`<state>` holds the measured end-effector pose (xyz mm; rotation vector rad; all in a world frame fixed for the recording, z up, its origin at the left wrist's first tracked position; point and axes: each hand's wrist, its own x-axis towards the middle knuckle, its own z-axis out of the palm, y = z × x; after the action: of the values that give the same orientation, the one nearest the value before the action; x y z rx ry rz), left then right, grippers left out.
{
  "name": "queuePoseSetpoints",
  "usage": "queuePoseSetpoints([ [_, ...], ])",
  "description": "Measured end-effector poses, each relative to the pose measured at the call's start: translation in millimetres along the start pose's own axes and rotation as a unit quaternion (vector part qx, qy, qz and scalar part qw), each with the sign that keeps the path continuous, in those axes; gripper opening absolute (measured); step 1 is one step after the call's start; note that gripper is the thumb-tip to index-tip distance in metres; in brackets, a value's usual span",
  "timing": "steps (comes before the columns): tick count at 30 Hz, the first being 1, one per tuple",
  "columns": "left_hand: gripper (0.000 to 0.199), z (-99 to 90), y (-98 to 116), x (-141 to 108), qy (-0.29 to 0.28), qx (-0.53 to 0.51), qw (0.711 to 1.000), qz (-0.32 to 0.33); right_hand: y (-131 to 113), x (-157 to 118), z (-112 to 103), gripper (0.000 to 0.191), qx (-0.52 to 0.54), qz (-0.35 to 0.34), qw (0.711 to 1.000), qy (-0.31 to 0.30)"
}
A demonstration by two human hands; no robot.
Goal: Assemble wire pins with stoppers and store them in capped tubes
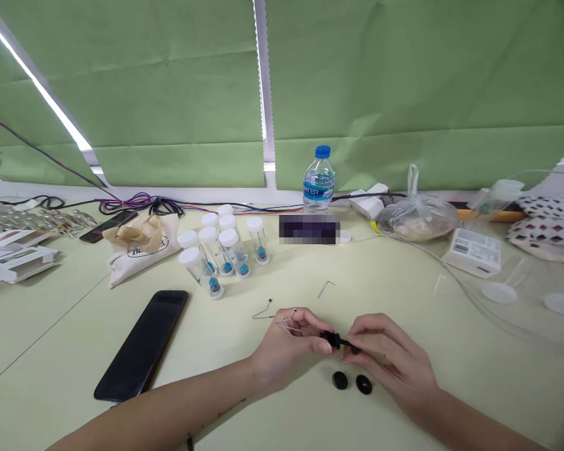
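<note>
Between the fingertips of both hands is a small black part (pixel 331 339) with a thin shaft; its exact kind I cannot make out. My left hand (pixel 286 347) pinches its thicker end. A thin bent wire with a dark ball tip (pixel 295 311) also shows at the left fingers. The fingers of my right hand (pixel 397 360) close on the part's other end, largely hiding it. Just below the hands lie two round black discs (pixel 339 380). Beyond my left hand lies another bent wire (pixel 262 317) with a dark ball tip. An L-shaped metal key (pixel 326 288) rests farther back.
Several clear tubes with white caps (pixel 229 237) stand behind the hands, blue pieces inside. At left are a black phone (pixel 143 344) and a cloth pouch (pixel 145 244). A water bottle (pixel 318 185), a plastic bag (pixel 418 216) and a white box (pixel 473 252) line the back.
</note>
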<state>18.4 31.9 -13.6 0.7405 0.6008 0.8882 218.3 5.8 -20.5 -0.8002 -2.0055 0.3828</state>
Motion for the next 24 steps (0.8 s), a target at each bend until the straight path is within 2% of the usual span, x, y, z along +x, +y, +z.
queuePoseSetpoints([
  [5, 0.021, 0.1, 2.1, -0.1, -0.007, -0.016, 1.0, -0.002, 1.7, -1.7, 0.3, 0.037, 0.027, -0.003, 1.0, -0.006],
  [9, 0.021, 0.5, 3.7, 0.5, 0.01, -0.012, 1.0, 0.0, 0.0, 1.8, -1.1, 0.042, -0.015, -0.025, 1.0, 0.001],
  [12, 0.022, -0.3, 3.5, 1.3, 0.02, -0.008, 1.0, 0.007, -2.5, 5.5, -2.0, 0.039, -0.034, -0.037, 0.999, 0.016],
  [18, 0.025, -0.3, 2.6, 1.6, 0.024, -0.011, 1.0, -0.002, -5.1, 7.5, -1.6, 0.029, -0.036, -0.012, 0.999, 0.038],
  [24, 0.023, 0.3, 2.6, 0.8, 0.035, -0.002, 0.999, 0.0, -2.3, 4.8, -3.1, 0.03, -0.017, -0.017, 0.999, 0.036],
])
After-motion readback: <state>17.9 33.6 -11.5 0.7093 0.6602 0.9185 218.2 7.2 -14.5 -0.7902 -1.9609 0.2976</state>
